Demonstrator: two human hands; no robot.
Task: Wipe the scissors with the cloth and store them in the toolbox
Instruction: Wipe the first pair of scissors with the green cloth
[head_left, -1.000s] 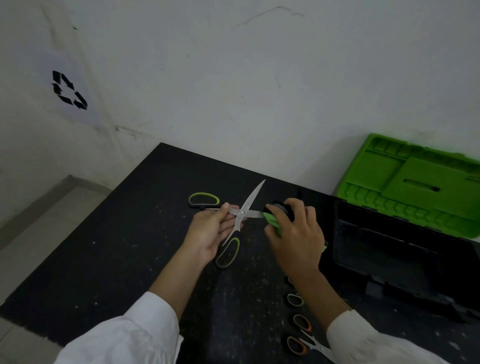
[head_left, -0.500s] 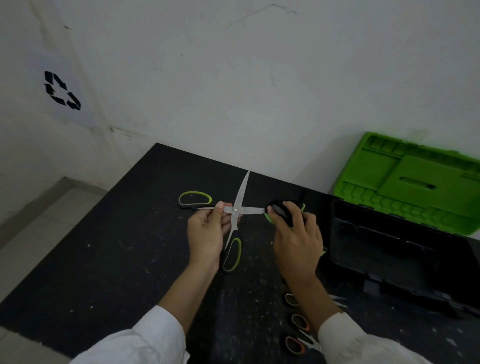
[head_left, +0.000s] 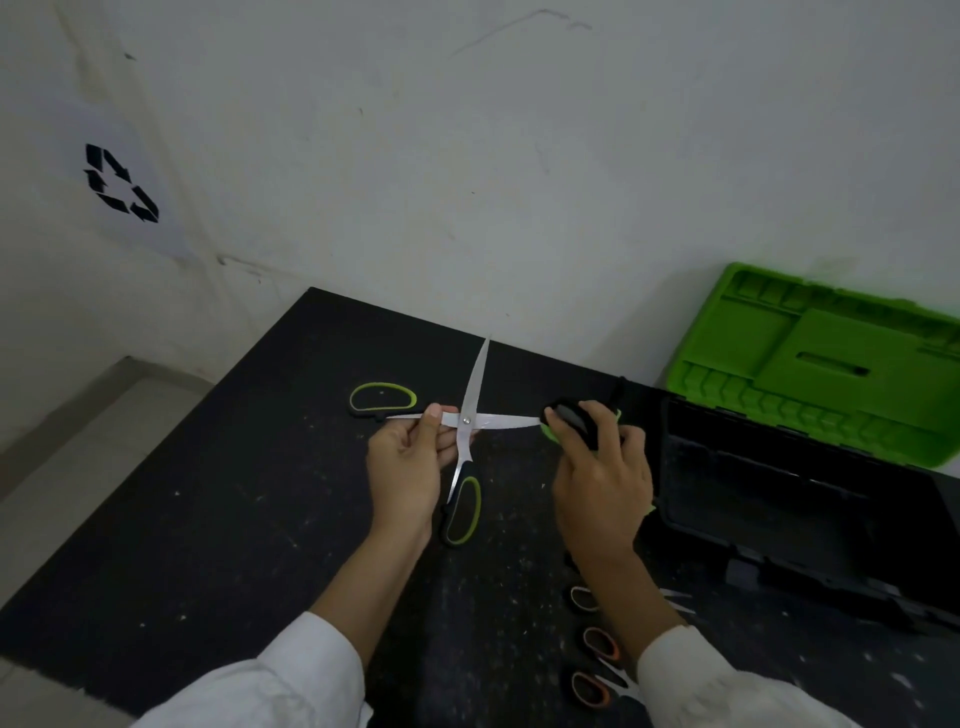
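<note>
The scissors (head_left: 466, 421) are opening wider than a second ago, and the right hand (head_left: 602, 483) is sliding the cloth (head_left: 569, 413) out to one blade's tip. Just left of the toolbox (head_left: 670, 467), over the counter (head_left: 208, 493), the left hand (head_left: 410, 467) is pinching the scissors in its grip beside the pivot; the right grip is clamping the cloth.

Three scissors (head_left: 470, 384) (two half hidden), one cloth (head_left: 548, 431), one toolbox (head_left: 753, 332)
</note>
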